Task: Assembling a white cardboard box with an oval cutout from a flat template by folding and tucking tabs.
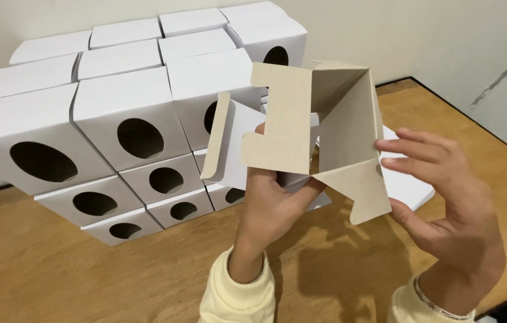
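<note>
While both hands work it, an unfolded cardboard box [325, 131] hangs above the desk [56, 269].
Left hand [274, 203] grips its flap; right hand [451, 209], fingers spread, touches its side near stacked white boxes [116, 119].

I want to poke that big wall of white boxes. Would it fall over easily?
Probably yes. The stacked white boxes look hollow, with oval holes showing dark, empty insides, so they are likely light. They sit loosely, some tilted, on the wooden table, so a push would likely topple them.

Eleven finished white boxes [128, 113], one unfolded carton [319, 125], two hands [277, 203].
</note>
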